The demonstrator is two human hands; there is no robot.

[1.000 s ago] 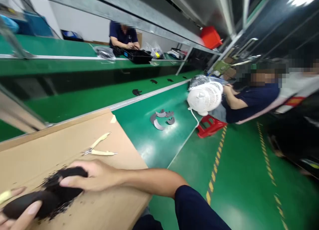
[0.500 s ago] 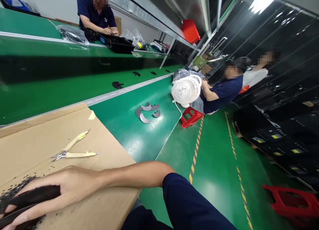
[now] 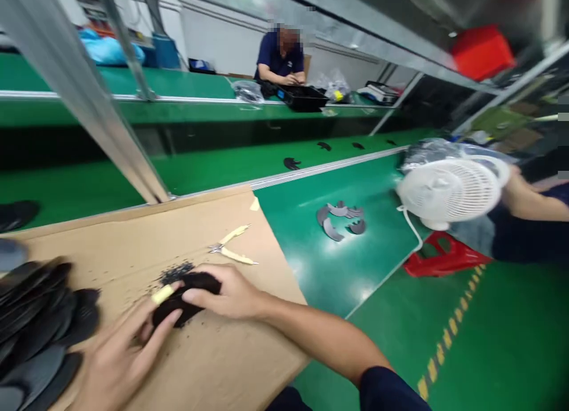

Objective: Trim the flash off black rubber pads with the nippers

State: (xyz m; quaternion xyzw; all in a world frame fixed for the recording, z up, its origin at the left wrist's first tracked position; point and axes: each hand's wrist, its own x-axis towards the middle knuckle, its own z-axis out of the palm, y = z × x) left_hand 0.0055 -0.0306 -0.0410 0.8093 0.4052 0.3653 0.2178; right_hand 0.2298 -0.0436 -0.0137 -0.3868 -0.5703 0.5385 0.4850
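Left hand (image 3: 119,347) and right hand (image 3: 227,293) both grip a black part (image 3: 191,312) over the cardboard (image 3: 249,340), beside dark crumbs (image 3: 174,273); pliers (image 3: 227,251) lie spread beyond them, a black pile (image 3: 42,316) off to the left

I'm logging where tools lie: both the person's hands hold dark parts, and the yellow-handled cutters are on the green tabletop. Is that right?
Not quite: the yellow-handled cutters lie on the brown cardboard, as the head view shows. Both hands do hold dark parts.
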